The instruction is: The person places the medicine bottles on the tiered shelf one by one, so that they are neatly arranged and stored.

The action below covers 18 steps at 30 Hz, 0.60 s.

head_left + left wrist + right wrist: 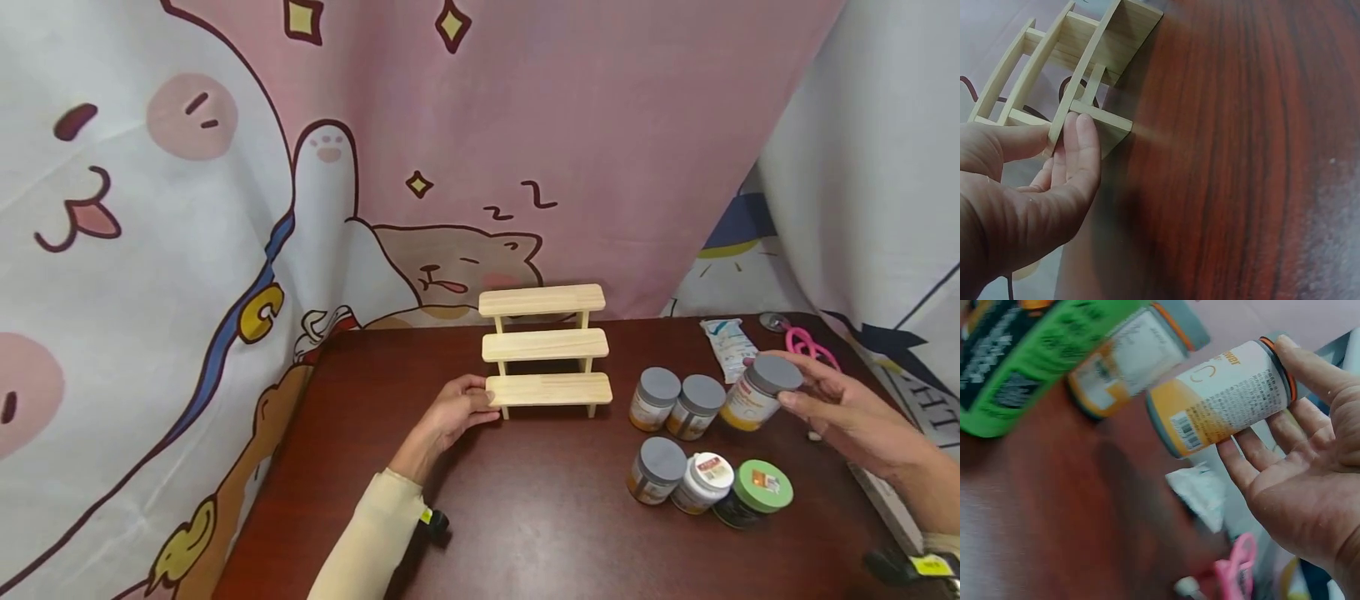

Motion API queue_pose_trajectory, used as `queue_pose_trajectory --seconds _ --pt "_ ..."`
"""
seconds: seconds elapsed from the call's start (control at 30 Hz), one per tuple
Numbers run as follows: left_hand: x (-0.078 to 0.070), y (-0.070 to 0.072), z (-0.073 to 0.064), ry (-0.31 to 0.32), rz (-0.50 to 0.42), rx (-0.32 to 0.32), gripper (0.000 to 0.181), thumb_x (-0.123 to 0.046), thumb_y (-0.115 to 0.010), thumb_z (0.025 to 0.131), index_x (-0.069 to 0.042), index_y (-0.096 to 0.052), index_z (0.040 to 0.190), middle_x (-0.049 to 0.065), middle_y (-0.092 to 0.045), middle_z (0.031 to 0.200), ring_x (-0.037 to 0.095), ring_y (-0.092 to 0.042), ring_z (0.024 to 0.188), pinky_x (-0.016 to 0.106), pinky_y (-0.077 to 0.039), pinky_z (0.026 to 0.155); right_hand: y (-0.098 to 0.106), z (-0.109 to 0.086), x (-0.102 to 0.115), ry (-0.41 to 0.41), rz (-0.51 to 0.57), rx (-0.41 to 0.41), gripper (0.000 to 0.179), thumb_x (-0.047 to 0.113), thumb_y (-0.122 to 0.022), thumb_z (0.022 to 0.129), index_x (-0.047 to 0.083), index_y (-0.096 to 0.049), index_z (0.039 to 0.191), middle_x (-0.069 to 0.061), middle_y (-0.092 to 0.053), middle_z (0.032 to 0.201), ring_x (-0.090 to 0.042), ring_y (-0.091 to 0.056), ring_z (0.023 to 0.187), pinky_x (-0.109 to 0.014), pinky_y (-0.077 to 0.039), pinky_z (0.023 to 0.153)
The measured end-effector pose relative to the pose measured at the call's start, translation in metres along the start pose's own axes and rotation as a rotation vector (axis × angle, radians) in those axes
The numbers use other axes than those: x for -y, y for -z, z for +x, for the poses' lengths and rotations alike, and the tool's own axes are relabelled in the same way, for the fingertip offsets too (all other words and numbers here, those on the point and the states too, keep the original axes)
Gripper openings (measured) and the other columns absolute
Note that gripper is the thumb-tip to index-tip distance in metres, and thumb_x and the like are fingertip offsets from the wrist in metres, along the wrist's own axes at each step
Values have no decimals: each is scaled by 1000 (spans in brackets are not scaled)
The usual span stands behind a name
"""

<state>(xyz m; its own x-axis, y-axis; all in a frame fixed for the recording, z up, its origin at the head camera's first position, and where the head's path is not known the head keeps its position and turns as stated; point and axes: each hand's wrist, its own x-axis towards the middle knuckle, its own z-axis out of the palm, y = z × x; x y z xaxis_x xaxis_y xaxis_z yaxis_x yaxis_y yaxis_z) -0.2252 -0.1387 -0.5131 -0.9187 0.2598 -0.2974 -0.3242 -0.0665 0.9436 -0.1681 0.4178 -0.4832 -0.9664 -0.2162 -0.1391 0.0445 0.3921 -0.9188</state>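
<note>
A three-tier wooden display rack (pixel 547 389) stands at the back of the table. My left hand (pixel 459 408) pinches the left end of its lowest shelf, thumb on top and fingers beneath, as the left wrist view shows. On the right, my right hand (pixel 847 408) grips a grey-lidded jar (pixel 752 402) near its lid. Its orange and white printed label faces the right wrist view, and the jar looks tilted and lifted off the table. Left of it stand two similar jars (pixel 656 400). In front are another grey-lidded jar (pixel 657 471), a white-lidded jar (pixel 703 483) and a green-lidded jar (pixel 757 493).
Behind the right hand lie a white and blue packet (pixel 729 346) and pink-handled scissors (pixel 810 343). A patterned cloth (pixel 637 150) hangs behind the dark red-brown table (pixel 525 517) and along its sides. A pale flat object (pixel 888 504) lies under the right forearm.
</note>
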Motion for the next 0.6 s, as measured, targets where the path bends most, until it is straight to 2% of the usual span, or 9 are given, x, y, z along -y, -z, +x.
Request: queue_pose_trajectory --seconds 0.07,0.1,0.2,0.43,0.6 --pt "0 1 0 2 -13 4 31 3 -59 102 8 -51 131 8 -63 101 19 -69 90 36 -67 90 6 4 11 -6 -50 -16 62 15 -54 111 32 -27 165 31 -49 131 15 -48 109 -11 -46 74" --pt "0 1 0 4 -18 6 30 3 -59 102 8 -51 131 8 -63 101 19 -69 90 36 -67 91 8 7 16 -5 -82 -18 62 16 -54 111 33 -26 164 32 -47 130 17 -48 111 -8 -48 78" --pt "0 2 0 11 -27 8 29 3 -58 102 8 -52 130 8 -64 101 19 -70 92 35 -67 90 13 14 35 17 -139 -23 59 18 -55 111 28 -28 164 29 -46 131 16 -47 112 -6 -50 81" --pt "1 3 -1 17 -34 6 29 3 -58 103 7 -52 130 8 -65 102 20 -71 92 34 -67 89 16 32 83 46 -230 -65 60 24 -61 108 25 -36 162 31 -51 129 14 -50 112 -10 -53 82" --pt "2 4 0 20 -39 15 29 3 -58 103 7 -52 130 8 -65 102 20 -71 93 35 -67 90 15 49 116 125 -270 -57 58 20 -63 107 22 -41 160 28 -56 130 14 -55 112 -10 -53 82"
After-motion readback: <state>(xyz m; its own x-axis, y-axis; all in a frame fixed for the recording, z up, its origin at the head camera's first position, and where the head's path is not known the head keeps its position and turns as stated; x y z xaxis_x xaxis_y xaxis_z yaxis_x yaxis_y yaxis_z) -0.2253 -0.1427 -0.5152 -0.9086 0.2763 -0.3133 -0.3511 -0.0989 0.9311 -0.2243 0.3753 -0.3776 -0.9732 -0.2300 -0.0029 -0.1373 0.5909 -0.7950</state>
